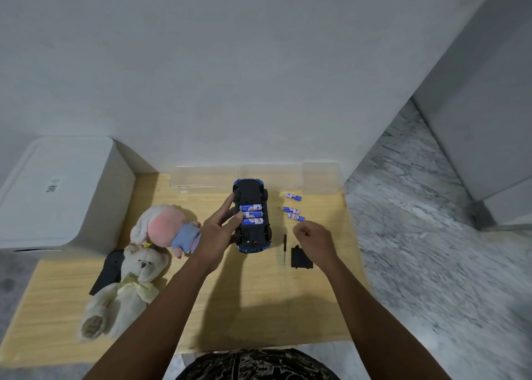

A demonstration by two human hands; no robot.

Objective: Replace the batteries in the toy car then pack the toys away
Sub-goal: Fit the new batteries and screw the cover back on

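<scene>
My left hand (220,230) is spread open against the side of the toy car (252,215), fingers pressing at the left ends of the three batteries (252,214) that lie in its bay; it steadies rather than grips. The car lies upside down near the middle of the worktop (244,302), wheels up, bay uncovered. My right hand (313,237) hovers to the right of the car, loosely curled; I cannot tell if it pinches something small, such as a screw.

Just beyond that hand lie three loose batteries (293,208), apart from the car. Below it are the screwdriver (285,247) and, beside that, the black battery cover (300,257).

I judge the battery swap to be at its close: the cells look seated, and the next move calls for the cover to go back over the bay and be screwed down, with my left hand keeping the car from rocking.

Further left, the pink-faced plush doll (167,227) and the cream teddy bear (126,287) wait beside the white storage box (57,195), lid on. Clear plastic containers (207,179) stand along the far edge. Packing has not begun.
</scene>
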